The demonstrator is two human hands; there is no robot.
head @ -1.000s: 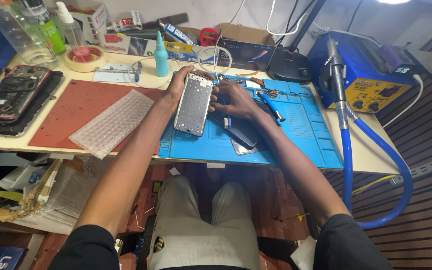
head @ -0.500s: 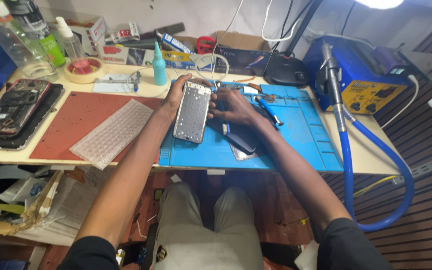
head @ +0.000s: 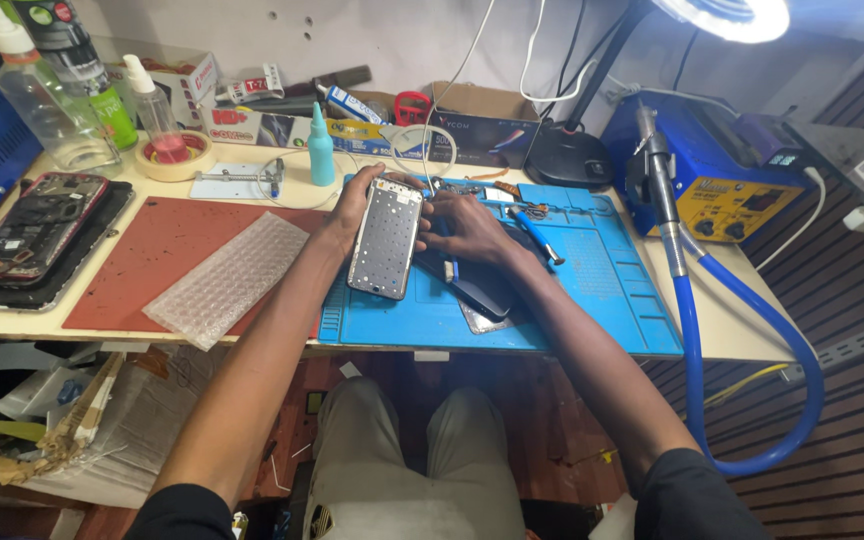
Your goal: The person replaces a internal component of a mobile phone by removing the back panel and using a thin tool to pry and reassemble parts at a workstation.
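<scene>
An opened phone frame [head: 386, 240], silver-grey with its inner side up, rests tilted over the blue work mat [head: 592, 300]. My left hand [head: 350, 205] grips its left edge near the top. My right hand [head: 467, 227] touches the frame's upper right edge, fingers curled against it. Under my right wrist a dark phone panel [head: 480, 292] lies on the mat. A blue-handled tool [head: 534, 232] lies just right of my right hand.
A red mat [head: 162, 250] with a bubble-wrap sheet [head: 229, 279] is at left, beside a tray holding another opened phone [head: 40, 226]. Bottles [head: 321, 148], a tape roll [head: 174, 154] and boxes line the back. A blue hot-air station [head: 722, 180] with its hose [head: 697, 340] stands at right.
The view has drifted slightly, so the bench sits lower in the picture. Both hands stay on the phone frame in the same grip; my right fingers shifted little along its top right edge.
</scene>
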